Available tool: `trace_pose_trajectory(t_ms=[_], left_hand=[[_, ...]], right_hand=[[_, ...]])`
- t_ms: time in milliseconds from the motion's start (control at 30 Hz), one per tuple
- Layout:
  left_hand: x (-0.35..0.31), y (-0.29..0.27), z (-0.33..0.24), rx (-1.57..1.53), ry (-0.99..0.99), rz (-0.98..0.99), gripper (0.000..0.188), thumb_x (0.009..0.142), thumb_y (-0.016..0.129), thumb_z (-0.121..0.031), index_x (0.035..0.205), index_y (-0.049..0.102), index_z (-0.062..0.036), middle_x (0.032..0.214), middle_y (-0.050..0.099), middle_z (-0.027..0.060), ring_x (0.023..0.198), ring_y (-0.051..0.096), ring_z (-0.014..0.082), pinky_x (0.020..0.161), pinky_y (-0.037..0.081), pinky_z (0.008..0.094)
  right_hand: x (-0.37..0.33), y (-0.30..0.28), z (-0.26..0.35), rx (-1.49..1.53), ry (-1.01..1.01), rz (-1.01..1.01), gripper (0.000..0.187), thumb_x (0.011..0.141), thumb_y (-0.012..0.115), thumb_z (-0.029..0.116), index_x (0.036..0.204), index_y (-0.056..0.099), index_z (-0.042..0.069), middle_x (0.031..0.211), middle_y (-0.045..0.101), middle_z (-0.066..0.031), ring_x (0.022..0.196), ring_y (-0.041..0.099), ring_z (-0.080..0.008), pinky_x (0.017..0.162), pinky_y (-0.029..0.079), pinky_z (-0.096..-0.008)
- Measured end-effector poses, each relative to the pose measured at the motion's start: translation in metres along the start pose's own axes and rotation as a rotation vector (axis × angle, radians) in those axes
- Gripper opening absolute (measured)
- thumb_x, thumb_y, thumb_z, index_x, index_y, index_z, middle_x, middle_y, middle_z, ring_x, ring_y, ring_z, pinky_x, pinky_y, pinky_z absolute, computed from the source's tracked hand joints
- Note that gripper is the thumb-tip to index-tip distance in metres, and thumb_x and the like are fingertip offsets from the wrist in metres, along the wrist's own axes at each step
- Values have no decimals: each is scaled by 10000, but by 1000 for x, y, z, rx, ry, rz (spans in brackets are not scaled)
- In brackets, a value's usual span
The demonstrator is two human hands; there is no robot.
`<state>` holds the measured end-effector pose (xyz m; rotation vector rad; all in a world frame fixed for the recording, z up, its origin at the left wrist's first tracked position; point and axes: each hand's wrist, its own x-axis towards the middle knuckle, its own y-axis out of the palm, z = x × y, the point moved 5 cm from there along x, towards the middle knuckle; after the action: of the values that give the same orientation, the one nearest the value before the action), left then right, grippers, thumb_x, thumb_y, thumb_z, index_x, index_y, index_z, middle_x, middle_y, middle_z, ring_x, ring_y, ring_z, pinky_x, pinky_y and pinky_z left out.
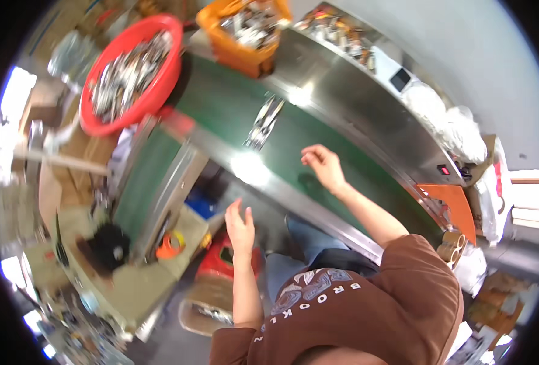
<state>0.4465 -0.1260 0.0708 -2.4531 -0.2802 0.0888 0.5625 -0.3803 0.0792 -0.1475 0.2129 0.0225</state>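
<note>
Silvery packets point(263, 121), a small shiny cluster, lying on the green conveyor belt point(221, 103) between the steel side rails. Long axis running along the belt's slope, upper end toward the orange crate point(245, 30), lower end toward the near steel rail point(269, 182) (glare there hides the edge). Well apart from both hands, up the belt from each.

Right hand point(323, 165) hovering low over the belt, down-belt and to the right of the cluster, fingers loosely curled and parted, holding nothing, touching nothing that can be made out. Left hand point(240, 224) raised below the near rail, off the belt, fingers spread and pointing up, empty as well.

Red round tub point(166, 73) heaped with more shiny pieces at the belt's upper left, beside the orange crate with similar contents. Roll of orange tape point(171, 244) on the cluttered bench point(129, 292) to the left. Motion blur throughout, so finer detail of the packets unreadable.
</note>
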Motion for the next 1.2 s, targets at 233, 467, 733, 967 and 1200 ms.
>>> trace_pose_trajectory(t_ms=[233, 467, 733, 967, 1200], left_hand=[[193, 97, -220, -199, 355, 319, 251, 853, 553, -137, 1075, 566, -20, 936, 639, 98, 880, 606, 156, 767, 454, 257], [410, 190, -317, 98, 565, 368, 258, 840, 540, -187, 1013, 564, 4, 880, 626, 177, 820, 611, 298, 750, 468, 361], [521, 395, -288, 457, -103, 957, 719, 739, 579, -553, 1132, 512, 46, 1005, 591, 202, 822, 594, 328, 686, 482, 467], [576, 457, -179, 518, -257, 776, 831, 639, 560, -726, 1168, 550, -86, 1114, 522, 149, 974, 510, 284, 900, 352, 437], [477, 458, -246, -13, -576, 1112, 707, 751, 450, -694, 1187, 545, -146, 1276, 449, 123, 1130, 422, 233, 917, 331, 440]], right_hand=[[139, -238, 113, 198, -313, -461, 191, 898, 481, 118, 997, 561, -24, 758, 598, -54, 686, 557, -107, 655, 454, -227], [257, -356, 8, -129, 302, -404, 229, 811, 583, 190, 915, 601, -13, 685, 608, -69, 572, 584, -132, 483, 467, -244], [353, -368, -59, -429, 460, -457, 801, 656, 604, 659, 773, 569, -133, 719, 602, -218, 591, 608, -257, 477, 470, -342], [410, -263, -30, -47, 444, -420, 782, 631, 688, 584, 897, 583, -144, 886, 622, -187, 784, 617, -234, 657, 474, -315], [401, -264, -54, 453, 434, -365, 593, 731, 689, 404, 1083, 542, -50, 969, 618, -107, 821, 609, -189, 728, 489, -301]])
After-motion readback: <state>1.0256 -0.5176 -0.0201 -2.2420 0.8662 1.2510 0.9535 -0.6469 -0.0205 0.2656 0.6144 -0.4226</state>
